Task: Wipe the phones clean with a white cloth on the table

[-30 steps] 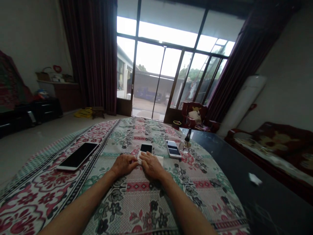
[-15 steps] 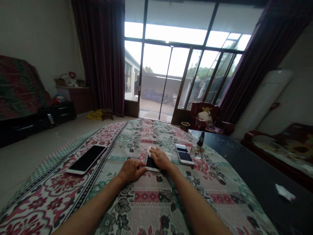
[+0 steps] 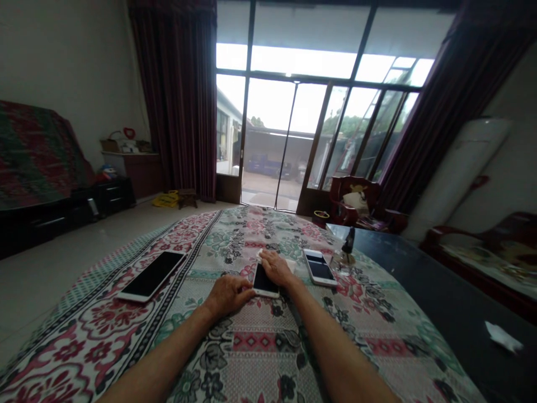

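A white-framed phone (image 3: 265, 282) with a dark screen lies on the patterned tablecloth (image 3: 255, 319), between my hands. My left hand (image 3: 229, 292) pinches its lower left edge with the fingers closed. Over its upper part rests my right hand (image 3: 276, 267), fingers together, pressing a white cloth or tissue (image 3: 259, 253) onto the screen; most of the cloth is hidden under the hand. To the right lies another white phone (image 3: 319, 267). A larger white device (image 3: 151, 275) with a black screen lies to the left.
A clear glass-like item with a dark top (image 3: 348, 246) stands right of the phones. Beyond the cloth's right side is a dark tabletop (image 3: 423, 285) with a crumpled white tissue (image 3: 503, 337). A red wooden chair (image 3: 356, 201) stands behind.
My right hand has shifted slightly up the phone, and more of the lower screen shows. My left hand stays at the phone's edge. The whole view has moved a little.
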The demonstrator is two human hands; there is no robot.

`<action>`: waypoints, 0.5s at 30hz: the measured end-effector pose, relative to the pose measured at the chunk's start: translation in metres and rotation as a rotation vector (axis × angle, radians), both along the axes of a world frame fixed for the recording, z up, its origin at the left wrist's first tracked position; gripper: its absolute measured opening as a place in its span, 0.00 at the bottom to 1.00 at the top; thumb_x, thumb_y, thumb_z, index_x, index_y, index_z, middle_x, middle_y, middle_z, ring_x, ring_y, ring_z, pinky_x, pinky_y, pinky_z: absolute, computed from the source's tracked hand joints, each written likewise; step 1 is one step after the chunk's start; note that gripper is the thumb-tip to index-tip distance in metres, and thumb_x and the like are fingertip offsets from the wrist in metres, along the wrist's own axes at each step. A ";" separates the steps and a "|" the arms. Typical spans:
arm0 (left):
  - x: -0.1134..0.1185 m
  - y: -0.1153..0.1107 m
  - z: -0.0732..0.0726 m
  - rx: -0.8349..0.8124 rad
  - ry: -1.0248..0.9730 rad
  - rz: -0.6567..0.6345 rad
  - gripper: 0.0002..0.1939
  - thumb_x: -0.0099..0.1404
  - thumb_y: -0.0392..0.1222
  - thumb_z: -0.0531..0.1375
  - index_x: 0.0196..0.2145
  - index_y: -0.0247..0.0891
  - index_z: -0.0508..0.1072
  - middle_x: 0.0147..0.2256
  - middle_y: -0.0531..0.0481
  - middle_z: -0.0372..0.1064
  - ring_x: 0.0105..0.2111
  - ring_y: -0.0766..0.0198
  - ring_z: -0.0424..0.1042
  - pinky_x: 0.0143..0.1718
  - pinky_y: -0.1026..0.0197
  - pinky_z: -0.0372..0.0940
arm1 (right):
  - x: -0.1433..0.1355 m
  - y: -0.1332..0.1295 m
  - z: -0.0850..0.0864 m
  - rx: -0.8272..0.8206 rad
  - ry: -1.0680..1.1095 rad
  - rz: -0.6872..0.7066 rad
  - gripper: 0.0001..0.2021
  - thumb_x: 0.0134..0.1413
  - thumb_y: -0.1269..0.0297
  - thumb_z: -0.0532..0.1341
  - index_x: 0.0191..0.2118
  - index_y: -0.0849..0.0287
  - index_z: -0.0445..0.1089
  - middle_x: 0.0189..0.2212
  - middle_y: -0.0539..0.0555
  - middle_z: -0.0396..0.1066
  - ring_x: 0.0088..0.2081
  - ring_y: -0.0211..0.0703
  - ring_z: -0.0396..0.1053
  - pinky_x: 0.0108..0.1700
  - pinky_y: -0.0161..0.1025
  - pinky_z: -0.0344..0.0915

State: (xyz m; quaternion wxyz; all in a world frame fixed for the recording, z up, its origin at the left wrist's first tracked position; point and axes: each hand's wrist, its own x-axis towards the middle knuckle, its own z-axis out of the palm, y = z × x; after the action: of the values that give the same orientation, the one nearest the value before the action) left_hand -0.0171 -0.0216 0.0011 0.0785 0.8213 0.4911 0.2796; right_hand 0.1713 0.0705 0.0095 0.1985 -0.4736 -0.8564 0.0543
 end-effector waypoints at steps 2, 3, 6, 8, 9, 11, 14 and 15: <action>0.000 0.000 0.000 -0.001 -0.005 -0.001 0.10 0.63 0.46 0.59 0.34 0.42 0.79 0.29 0.51 0.77 0.30 0.63 0.74 0.31 0.66 0.60 | 0.000 -0.006 0.001 0.011 -0.019 -0.002 0.20 0.63 0.65 0.46 0.56 0.55 0.67 0.59 0.54 0.63 0.58 0.48 0.59 0.59 0.47 0.56; 0.000 0.000 0.000 -0.003 -0.007 -0.001 0.10 0.63 0.46 0.59 0.34 0.42 0.79 0.29 0.51 0.77 0.30 0.63 0.74 0.31 0.66 0.60 | 0.000 -0.008 0.002 0.014 -0.029 -0.004 0.20 0.63 0.65 0.46 0.56 0.56 0.66 0.59 0.55 0.62 0.59 0.49 0.58 0.59 0.48 0.56; 0.000 -0.001 0.001 -0.011 -0.003 0.001 0.09 0.63 0.45 0.59 0.34 0.42 0.79 0.30 0.51 0.77 0.31 0.62 0.74 0.32 0.66 0.60 | 0.002 -0.016 0.003 0.002 -0.039 0.003 0.20 0.64 0.65 0.46 0.57 0.56 0.65 0.61 0.55 0.60 0.61 0.51 0.55 0.60 0.50 0.55; 0.000 -0.001 0.003 -0.017 0.004 0.000 0.09 0.63 0.45 0.59 0.35 0.42 0.79 0.30 0.50 0.77 0.32 0.62 0.75 0.32 0.66 0.60 | 0.003 -0.023 0.002 -0.014 -0.031 0.021 0.20 0.64 0.64 0.47 0.57 0.55 0.65 0.61 0.53 0.59 0.61 0.51 0.54 0.60 0.50 0.54; 0.000 -0.001 0.003 -0.018 0.010 0.002 0.10 0.63 0.46 0.59 0.35 0.42 0.79 0.31 0.50 0.77 0.32 0.62 0.75 0.32 0.65 0.59 | 0.005 -0.026 0.001 -0.018 -0.028 0.034 0.20 0.64 0.64 0.47 0.58 0.54 0.65 0.62 0.53 0.59 0.62 0.51 0.54 0.60 0.51 0.53; 0.000 -0.001 0.004 -0.018 0.018 0.015 0.10 0.63 0.47 0.59 0.35 0.42 0.79 0.30 0.50 0.77 0.32 0.61 0.74 0.31 0.65 0.59 | 0.007 -0.035 0.000 -0.015 -0.026 0.065 0.20 0.64 0.64 0.46 0.58 0.55 0.64 0.62 0.53 0.58 0.62 0.50 0.54 0.61 0.50 0.53; 0.001 -0.002 0.004 -0.019 0.019 0.037 0.10 0.62 0.48 0.60 0.34 0.41 0.78 0.29 0.50 0.76 0.30 0.62 0.74 0.29 0.66 0.57 | 0.011 -0.050 -0.001 0.006 -0.023 0.112 0.21 0.65 0.64 0.46 0.58 0.56 0.64 0.61 0.54 0.59 0.62 0.49 0.53 0.62 0.48 0.52; 0.001 -0.002 0.005 -0.016 0.017 0.042 0.10 0.62 0.48 0.60 0.33 0.41 0.78 0.29 0.51 0.76 0.30 0.62 0.73 0.29 0.66 0.57 | 0.011 -0.055 -0.001 0.013 -0.020 0.123 0.21 0.65 0.64 0.45 0.58 0.56 0.64 0.61 0.54 0.59 0.62 0.49 0.53 0.62 0.48 0.52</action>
State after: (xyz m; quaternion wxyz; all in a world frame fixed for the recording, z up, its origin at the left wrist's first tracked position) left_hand -0.0163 -0.0240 0.0057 0.0750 0.8126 0.5109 0.2703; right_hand 0.1827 0.0154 0.0086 0.1894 -0.4193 -0.8861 0.0559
